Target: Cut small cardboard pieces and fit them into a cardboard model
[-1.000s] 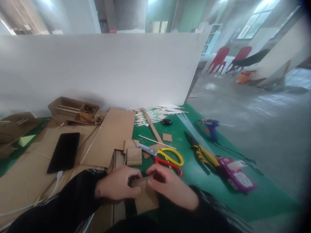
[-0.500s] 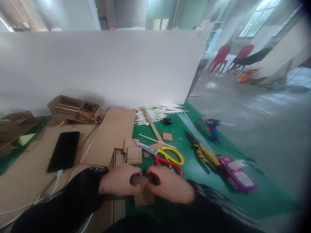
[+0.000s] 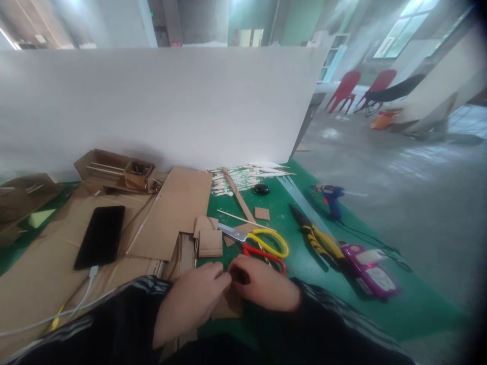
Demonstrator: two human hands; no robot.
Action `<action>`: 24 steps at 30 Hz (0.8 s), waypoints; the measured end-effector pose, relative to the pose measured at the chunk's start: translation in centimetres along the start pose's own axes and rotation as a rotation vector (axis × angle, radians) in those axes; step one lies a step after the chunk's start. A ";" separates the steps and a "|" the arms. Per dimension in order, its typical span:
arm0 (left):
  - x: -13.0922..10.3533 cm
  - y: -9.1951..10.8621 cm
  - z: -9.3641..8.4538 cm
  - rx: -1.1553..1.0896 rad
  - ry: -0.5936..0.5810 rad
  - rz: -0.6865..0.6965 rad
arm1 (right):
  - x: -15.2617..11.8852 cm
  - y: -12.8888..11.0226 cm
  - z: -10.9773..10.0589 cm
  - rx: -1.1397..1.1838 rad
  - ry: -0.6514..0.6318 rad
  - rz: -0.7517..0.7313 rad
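Head view: left hand [image 3: 192, 299] and right hand [image 3: 266, 284] curl inward, both gripping the cardboard piece [image 3: 229, 308]

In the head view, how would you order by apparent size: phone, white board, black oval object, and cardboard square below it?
White board
Phone
Black oval object and cardboard square: too alike to rank

The scene is lit softly, daylight being admitted by a window [image 3: 401, 34] at the far right and returned as glare by the grey floor [image 3: 335, 134]. A faint shadow is cast on the white panel [image 3: 163, 101] behind the cardboard tray [image 3: 107, 178]. Far surroundings are blurred and stretched, and the right edge is blackened.
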State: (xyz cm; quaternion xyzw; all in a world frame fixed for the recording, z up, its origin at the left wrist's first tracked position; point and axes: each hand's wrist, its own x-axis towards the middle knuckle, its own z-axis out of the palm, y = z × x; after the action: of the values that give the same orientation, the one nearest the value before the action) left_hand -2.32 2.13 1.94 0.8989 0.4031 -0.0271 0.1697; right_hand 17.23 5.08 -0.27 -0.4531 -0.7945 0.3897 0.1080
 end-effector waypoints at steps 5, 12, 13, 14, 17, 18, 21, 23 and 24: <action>-0.3 0.7 0.6 -0.048 -0.007 -0.043 | 0.0 0.1 -0.2 0.020 0.004 -0.030; -0.8 1.2 0.9 -0.158 0.018 -0.107 | 0.0 0.7 0.2 0.019 -0.001 -0.018; -0.8 1.2 1.0 -0.165 0.017 -0.109 | -0.1 0.7 0.4 0.018 0.021 -0.011; -0.7 1.2 1.1 -0.171 0.017 -0.109 | -0.2 0.6 0.6 0.021 0.050 -0.004; -0.6 1.0 1.2 -0.194 0.021 -0.102 | -0.5 0.2 0.6 0.065 0.129 0.006; -0.7 1.0 1.1 -0.198 0.020 -0.101 | -0.6 0.0 0.3 0.079 0.146 0.002; -0.8 1.1 0.8 -0.183 0.010 -0.097 | -0.8 0.3 -1.4 0.014 0.238 -0.039; -1.0 1.3 0.5 -0.166 0.010 -0.101 | -0.9 1.3 -2.8 -0.153 0.345 -0.056; -1.1 1.4 0.4 -0.154 0.012 -0.099 | -1.0 2.0 -3.4 -0.260 0.365 -0.028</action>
State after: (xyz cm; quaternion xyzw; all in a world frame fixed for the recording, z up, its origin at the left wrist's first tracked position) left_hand -1.99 0.37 2.14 0.8624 0.4489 0.0009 0.2342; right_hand 20.78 6.62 0.75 -0.5152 -0.8115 0.1937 0.1962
